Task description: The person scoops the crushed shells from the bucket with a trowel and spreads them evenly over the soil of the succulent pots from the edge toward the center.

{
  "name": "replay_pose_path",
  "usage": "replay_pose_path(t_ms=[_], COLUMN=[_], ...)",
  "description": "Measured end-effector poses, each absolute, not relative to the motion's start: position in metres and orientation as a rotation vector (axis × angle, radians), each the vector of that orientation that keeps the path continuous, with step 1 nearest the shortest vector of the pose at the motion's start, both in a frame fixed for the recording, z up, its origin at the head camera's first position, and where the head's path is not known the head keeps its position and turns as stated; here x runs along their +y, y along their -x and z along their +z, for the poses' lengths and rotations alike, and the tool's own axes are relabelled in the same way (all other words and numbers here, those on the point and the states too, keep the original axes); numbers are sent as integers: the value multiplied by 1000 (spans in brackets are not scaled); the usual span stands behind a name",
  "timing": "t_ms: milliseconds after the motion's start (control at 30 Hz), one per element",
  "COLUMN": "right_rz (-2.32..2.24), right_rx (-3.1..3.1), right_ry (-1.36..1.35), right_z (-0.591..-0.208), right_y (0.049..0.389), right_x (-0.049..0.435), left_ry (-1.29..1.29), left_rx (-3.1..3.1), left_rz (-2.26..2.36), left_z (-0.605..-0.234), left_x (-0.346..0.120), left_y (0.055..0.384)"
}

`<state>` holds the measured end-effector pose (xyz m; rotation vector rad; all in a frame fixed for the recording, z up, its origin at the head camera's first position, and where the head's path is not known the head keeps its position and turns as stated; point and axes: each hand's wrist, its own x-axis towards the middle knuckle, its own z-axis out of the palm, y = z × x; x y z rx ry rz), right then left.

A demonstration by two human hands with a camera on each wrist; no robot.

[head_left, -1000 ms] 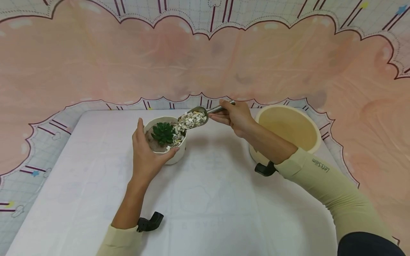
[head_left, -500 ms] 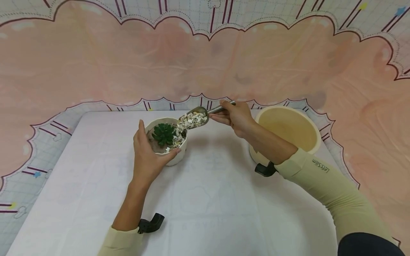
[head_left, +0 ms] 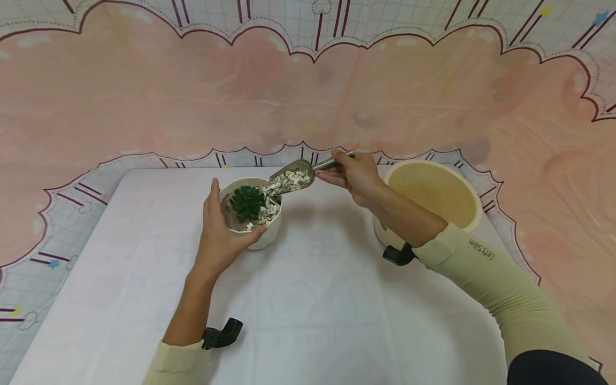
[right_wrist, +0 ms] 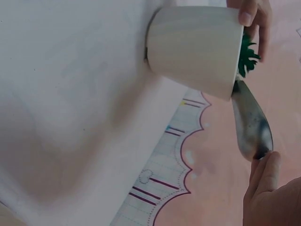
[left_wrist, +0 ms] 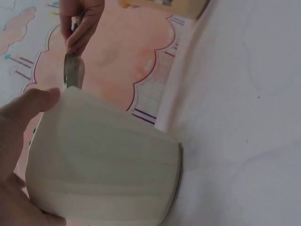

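A white pot stands on the table with a green succulent in grey soil. Pale pebbles cover the soil along the pot's right side. My left hand grips the pot round its rim, thumb at the near side and fingers on the left. In my right hand I hold a metal scoop by its handle. The scoop, partly filled with pebbles, tips down to the left with its lip at the pot's right rim. In the right wrist view the scoop's underside meets the rim.
A large cream bucket stands at the right of the table, partly behind my right forearm. White cloth covers the table. Behind it hangs a pink patterned backdrop.
Pebbles have slid out of the scoop into the pot, so more of the scoop's bare metal shows. Both hands stay nearly in place.
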<state>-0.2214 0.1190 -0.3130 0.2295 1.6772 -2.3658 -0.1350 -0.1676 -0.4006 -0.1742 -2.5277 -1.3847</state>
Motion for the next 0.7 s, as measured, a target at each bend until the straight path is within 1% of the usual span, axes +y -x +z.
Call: replay_pose_path(t_ms=[267, 700], right_rz=[-2366, -2396], right_rx=[1690, 1681], right_ry=[-239, -256], right_z=[-313, -313], right_y=[222, 223], right_x=[118, 119], left_ry=[71, 258], left_rx=[-2524, -2543], left_rz=[-1269, -1368], left_z=[-402, -401], left_x=[-158, -171], left_y=[133, 140])
